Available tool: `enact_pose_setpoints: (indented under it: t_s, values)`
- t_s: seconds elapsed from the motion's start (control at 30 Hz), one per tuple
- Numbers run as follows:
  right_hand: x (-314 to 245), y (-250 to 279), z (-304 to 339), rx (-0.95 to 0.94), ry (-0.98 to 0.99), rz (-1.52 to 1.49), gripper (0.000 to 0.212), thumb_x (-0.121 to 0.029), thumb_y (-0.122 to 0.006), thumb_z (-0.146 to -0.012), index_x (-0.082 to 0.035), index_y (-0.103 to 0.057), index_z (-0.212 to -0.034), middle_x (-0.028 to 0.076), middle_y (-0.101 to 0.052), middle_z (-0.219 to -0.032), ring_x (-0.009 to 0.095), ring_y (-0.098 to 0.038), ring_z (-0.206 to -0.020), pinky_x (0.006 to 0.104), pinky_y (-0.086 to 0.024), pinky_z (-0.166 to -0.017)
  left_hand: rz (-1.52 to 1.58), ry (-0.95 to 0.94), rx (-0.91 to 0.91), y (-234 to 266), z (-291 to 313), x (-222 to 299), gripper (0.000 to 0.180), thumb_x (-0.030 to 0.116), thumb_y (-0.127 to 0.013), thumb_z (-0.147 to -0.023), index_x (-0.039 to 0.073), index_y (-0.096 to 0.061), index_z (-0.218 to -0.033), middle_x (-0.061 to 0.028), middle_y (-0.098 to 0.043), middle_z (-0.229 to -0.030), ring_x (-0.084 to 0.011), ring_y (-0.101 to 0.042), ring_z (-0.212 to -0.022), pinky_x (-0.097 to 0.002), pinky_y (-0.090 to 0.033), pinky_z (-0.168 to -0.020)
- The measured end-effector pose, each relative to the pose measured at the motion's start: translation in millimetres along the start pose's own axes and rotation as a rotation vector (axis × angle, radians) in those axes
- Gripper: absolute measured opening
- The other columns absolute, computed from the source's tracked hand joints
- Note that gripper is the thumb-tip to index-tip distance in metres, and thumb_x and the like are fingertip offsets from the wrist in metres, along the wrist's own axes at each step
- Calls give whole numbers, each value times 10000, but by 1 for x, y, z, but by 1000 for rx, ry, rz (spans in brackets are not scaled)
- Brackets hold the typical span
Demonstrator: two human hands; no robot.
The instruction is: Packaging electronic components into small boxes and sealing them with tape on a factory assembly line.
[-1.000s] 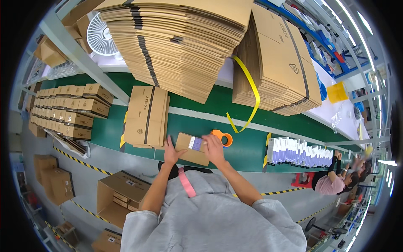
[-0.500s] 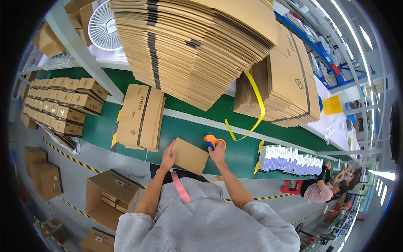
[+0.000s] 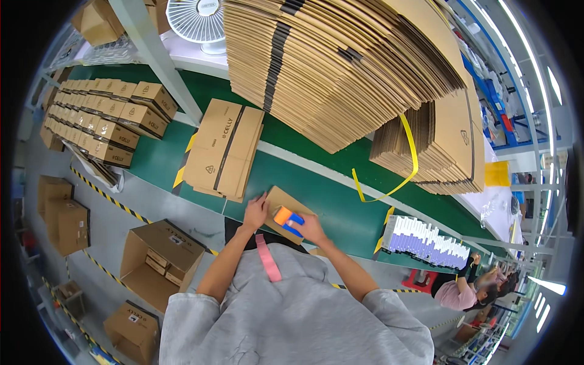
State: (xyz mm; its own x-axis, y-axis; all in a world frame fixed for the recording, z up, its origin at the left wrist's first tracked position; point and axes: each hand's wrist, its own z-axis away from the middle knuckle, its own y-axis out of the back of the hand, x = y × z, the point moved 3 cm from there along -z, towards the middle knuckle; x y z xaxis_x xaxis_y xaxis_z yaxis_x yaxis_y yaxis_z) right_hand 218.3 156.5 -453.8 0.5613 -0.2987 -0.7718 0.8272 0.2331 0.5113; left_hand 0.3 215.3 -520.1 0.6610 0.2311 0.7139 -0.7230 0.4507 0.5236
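A small brown cardboard box (image 3: pixel 286 196) lies tilted on the green bench top in front of me. My left hand (image 3: pixel 256 212) holds the box at its left side, fingers along the edge. My right hand (image 3: pixel 312 229) is closed around an orange and blue tape dispenser (image 3: pixel 288 220). The dispenser is over the middle of the box, partly covering its top. Whether tape touches the cardboard is too small to tell.
Flat printed cartons (image 3: pixel 220 146) lie left of the box. Tall stacks of flattened cardboard (image 3: pixel 316 67) stand behind, with a yellow strap (image 3: pixel 411 149) hanging down. White and purple packs (image 3: pixel 426 240) line the right. Packed boxes (image 3: pixel 143 115) are piled far left; an open carton (image 3: pixel 173 240) stands on the floor.
My right hand has brought the tape dispenser left and down from beyond the box onto its top. The left hand stays at the box's left side. The whole view has shifted.
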Motion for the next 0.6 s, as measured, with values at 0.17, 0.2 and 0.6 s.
enact_pose_setpoints:
  t_s: [0.17, 0.2, 0.6]
  values:
    - [20, -7, 0, -28, 90, -94, 383, -338, -734, -856, 0, -686, -1031, 140, -698, -808, 172, -654, -719, 349, -525, -684, 362, -143, 14, 17, 13, 19, 386, 189, -592, -964, 30, -563, -1315, -174, -677, -1127, -287, -657, -1026, -332, -524, -853]
    - [20, -6, -3, -75, 77, -57, 377, -331, -726, -865, 2, -685, -1037, 139, -699, -816, 170, -656, -724, 346, -526, -687, 360, -146, 14, 14, 14, 20, 386, 189, -592, -964, 30, -563, -1315, -174, -677, -1127, -287, -657, -1026, -332, -524, -853]
    - [-7, 5, 1, -137, 60, -2, 438, -433, -706, -850, -41, -707, -1044, 139, -708, -853, 249, -683, -790, 377, -538, -727, 924, 102, -306, 9, -9, 7, 454, 30, -723, -839, -60, -530, -1239, -182, -706, -983, -216, -715, -817, -307, -599, -712]
